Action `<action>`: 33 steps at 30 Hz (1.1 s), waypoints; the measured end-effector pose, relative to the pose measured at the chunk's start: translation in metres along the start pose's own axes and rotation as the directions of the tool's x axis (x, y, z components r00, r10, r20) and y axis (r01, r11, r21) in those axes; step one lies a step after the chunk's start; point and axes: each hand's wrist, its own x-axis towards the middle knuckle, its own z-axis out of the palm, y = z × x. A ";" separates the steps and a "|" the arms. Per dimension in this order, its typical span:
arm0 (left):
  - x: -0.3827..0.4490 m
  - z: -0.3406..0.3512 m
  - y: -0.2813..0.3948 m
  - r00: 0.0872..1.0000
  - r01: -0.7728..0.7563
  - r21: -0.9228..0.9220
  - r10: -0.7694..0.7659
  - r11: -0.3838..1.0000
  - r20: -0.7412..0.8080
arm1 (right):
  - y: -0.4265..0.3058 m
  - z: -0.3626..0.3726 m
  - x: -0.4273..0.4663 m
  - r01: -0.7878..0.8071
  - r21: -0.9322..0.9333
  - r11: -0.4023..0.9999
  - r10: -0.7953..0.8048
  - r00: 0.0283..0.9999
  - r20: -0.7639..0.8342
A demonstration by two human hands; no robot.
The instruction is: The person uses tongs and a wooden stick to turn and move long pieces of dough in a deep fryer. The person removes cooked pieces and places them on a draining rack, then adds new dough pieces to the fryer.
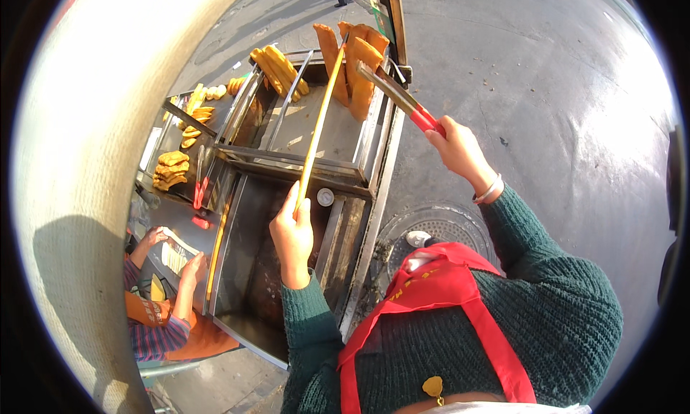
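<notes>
My left hand (294, 236) is closed around the lower end of a long wooden stick (322, 123), which slants up and away to the fried dough pieces. My right hand (457, 144) grips metal tongs (396, 93) by their red handles. The tongs' jaws touch or overlap a large golden-brown fried dough piece (362, 85); whether they pinch it I cannot tell. Several such pieces lean upright at the far right of a metal draining tray (302, 136). A metal rod (291, 98) divides them from paler fried dough sticks (277, 69).
A dark frying vat (264, 252) with a round dial gauge (325, 197) lies before me. At left, a co-worker's hands (191, 274) hold pale dough (175, 257). Red-handled tongs (200, 182) lie by stacked fried dough (171, 170). A pale pillar-like surface (75, 198) fills the left side.
</notes>
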 end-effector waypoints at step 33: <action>0.008 0.010 -0.014 0.999 0.012 0.137 -0.016 0.991 0.033 | -0.116 -0.007 0.218 0.270 -0.404 0.874 -0.165 0.947 0.276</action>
